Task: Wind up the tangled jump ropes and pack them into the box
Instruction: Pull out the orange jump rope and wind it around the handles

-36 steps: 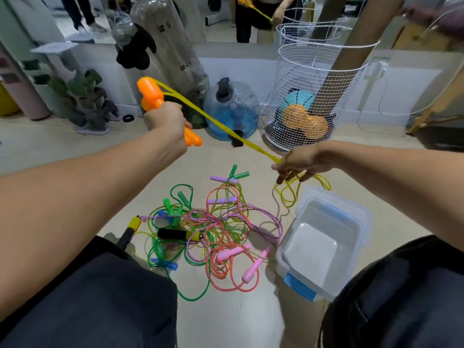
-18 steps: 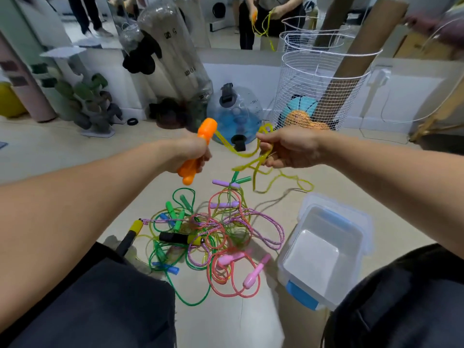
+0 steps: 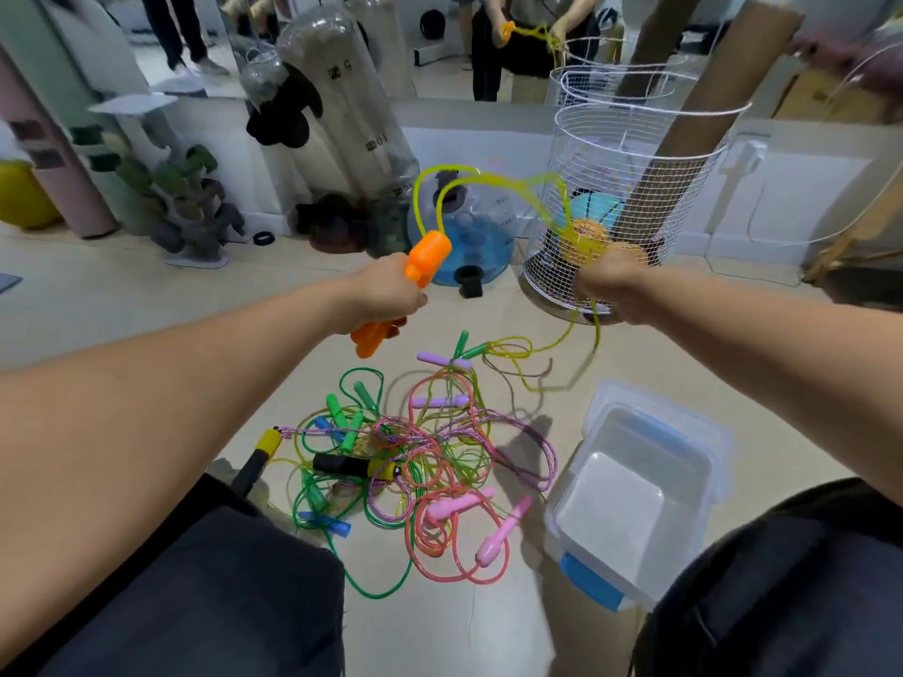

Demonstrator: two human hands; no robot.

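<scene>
My left hand (image 3: 386, 300) grips the orange handles (image 3: 420, 266) of a yellow jump rope (image 3: 488, 180). The rope arcs up from the handles and over to my right hand (image 3: 608, 285), which holds a bunch of its loops; the loose tail (image 3: 518, 349) trails onto the floor. Below my hands lies a tangled pile of jump ropes (image 3: 420, 461) in green, pink, purple and yellow, with pink, green, purple, blue and black-and-yellow handles. An open clear plastic box (image 3: 640, 486) with blue clips stands on the floor to the right of the pile, nothing inside.
A white wire basket (image 3: 630, 188) with balls and a cardboard tube stands behind my right hand. A blue water jug (image 3: 469, 237), tall clear cylinders (image 3: 342, 105) and a dumbbell rack (image 3: 185, 207) line the mirrored wall. My knees frame the bottom.
My hands have drawn apart again: the right hand swung to the right with its rope loops, and the rope now arcs high between the hands. The left hand stayed roughly put.
</scene>
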